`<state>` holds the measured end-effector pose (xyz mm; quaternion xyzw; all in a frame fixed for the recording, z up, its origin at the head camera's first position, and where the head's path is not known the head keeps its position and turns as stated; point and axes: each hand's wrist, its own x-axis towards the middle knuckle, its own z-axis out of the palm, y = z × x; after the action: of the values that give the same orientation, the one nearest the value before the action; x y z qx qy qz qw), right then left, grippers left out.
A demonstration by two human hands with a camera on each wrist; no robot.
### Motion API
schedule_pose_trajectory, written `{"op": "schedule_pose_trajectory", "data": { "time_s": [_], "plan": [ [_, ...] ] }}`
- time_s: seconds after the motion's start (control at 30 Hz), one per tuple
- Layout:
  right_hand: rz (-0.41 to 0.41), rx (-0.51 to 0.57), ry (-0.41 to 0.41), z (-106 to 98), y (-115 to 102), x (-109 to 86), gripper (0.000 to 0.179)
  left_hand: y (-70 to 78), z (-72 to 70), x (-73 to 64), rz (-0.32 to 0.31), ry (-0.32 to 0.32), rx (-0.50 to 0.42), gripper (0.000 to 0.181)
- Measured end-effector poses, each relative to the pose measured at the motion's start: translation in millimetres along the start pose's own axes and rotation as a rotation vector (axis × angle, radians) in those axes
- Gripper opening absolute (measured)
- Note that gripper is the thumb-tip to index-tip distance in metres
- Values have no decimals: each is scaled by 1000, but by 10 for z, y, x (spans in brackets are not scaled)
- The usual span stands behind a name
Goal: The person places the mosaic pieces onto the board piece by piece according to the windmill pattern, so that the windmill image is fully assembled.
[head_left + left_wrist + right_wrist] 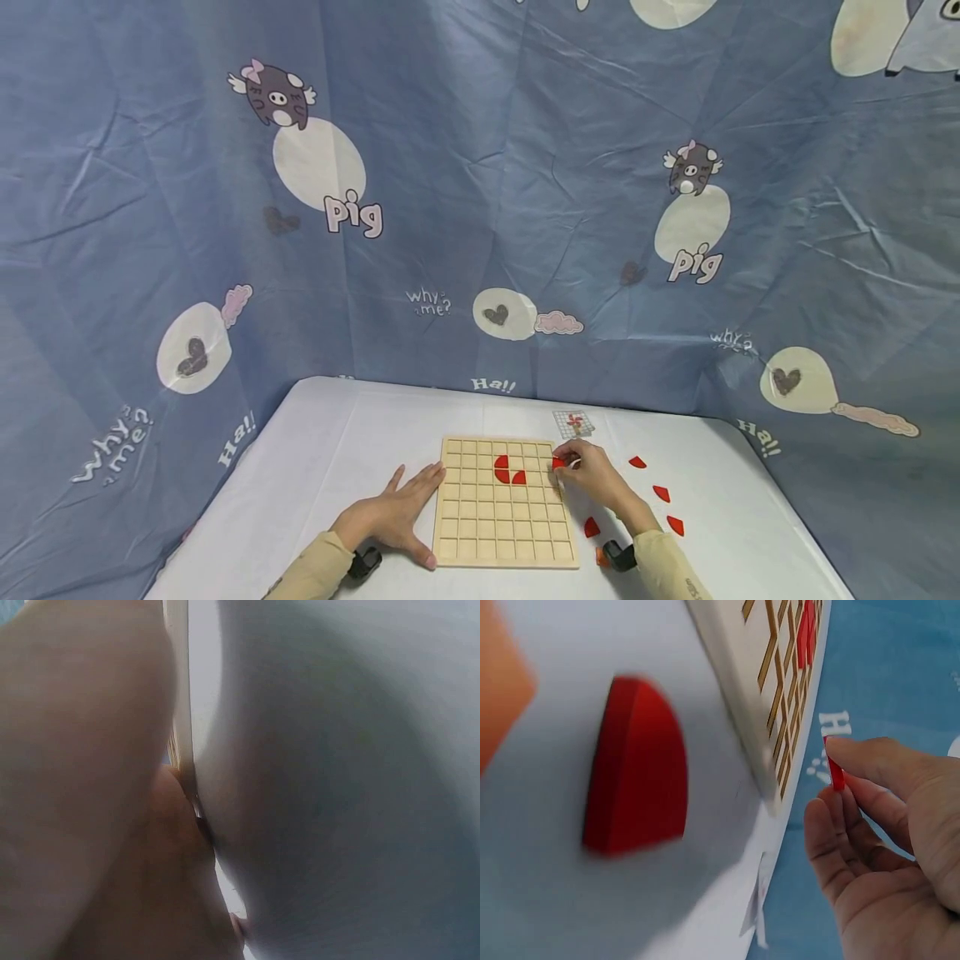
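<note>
A wooden grid board (pixel 495 506) lies on the white table, with three red quarter-circle pieces (pixel 502 476) in its upper middle squares. Spread fingers and thumb of my left hand (pixel 392 512) rest along the board's left edge. At the upper right edge, my right hand (pixel 592 475) pinches another red quarter-circle piece (pixel 835 772) between thumb and fingers, seen edge-on in the right wrist view. My left wrist view is mostly filled by the blurred left hand (pixel 82 780) beside the board's pale edge (pixel 180 697).
Right of the board lie several loose red pieces (pixel 662 493) and an orange piece (pixel 602 558), partly covered by the right wrist camera. A card (pixel 573 424) printed with a grid and red figure lies behind the board. A blue patterned curtain (pixel 450 208) surrounds the table.
</note>
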<state>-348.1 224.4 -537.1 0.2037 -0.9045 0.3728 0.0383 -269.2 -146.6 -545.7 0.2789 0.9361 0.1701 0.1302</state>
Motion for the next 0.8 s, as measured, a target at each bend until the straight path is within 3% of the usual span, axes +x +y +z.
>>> {"op": "schedule_pose_trajectory", "data": {
  "time_s": [0.3, 0.8],
  "plan": [
    [-18, 9, -102, 113, -126, 57, 20, 5, 1, -8, 0, 2, 2, 138],
    [-98, -118, -170, 259, -175, 95, 16, -4, 4, 11, -6, -4, 1, 139]
  ]
}}
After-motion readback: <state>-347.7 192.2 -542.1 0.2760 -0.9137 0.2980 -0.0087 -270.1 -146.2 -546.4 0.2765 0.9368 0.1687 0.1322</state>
